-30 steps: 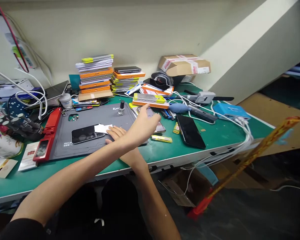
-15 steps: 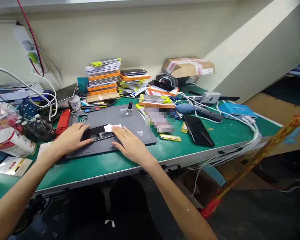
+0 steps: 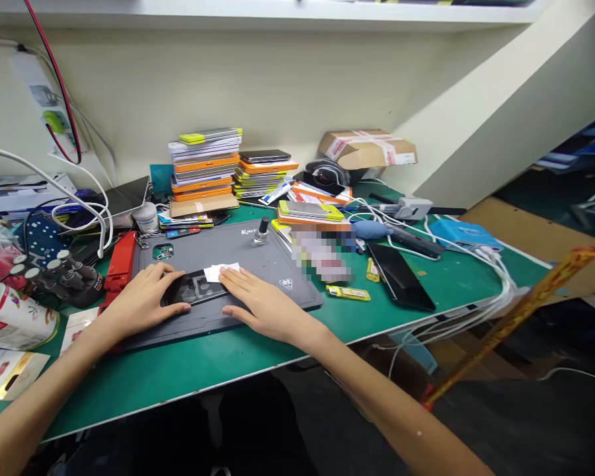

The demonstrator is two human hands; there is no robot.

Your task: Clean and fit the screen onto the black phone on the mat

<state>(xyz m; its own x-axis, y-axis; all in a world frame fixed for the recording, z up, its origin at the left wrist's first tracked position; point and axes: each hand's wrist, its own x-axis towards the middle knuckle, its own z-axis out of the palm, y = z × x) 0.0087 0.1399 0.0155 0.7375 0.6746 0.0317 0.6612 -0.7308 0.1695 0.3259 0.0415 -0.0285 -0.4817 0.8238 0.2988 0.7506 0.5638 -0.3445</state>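
A dark smartphone (image 3: 194, 291) lies flat on a grey work mat (image 3: 223, 244), its glass smeared with whitish streaks. My left hand (image 3: 137, 299) grips the phone's left end, thumb along the near edge and fingers at the far side. Near the phone's right end, a white wipe (image 3: 212, 273) is pinned against the glass under the fingertips of my right hand (image 3: 272, 307). Those fingers are straight and close together, with the thumb apart on the near side. Behind the phone stands a small clear bottle (image 3: 260, 233) with a black cap.
A red tool (image 3: 121, 264) lies along the mat's left edge. Stacks of flat boxes (image 3: 205, 165) rise against the wall. On the right are a second dark phone (image 3: 400, 277), a yellow packet (image 3: 348, 293), a blue blower bulb (image 3: 371, 229) and white cables (image 3: 490, 264).
My view has tilted up, so the table sits lower in the picture and more shelf shows. Both hands keep nearly the same places on the phone and wipe.
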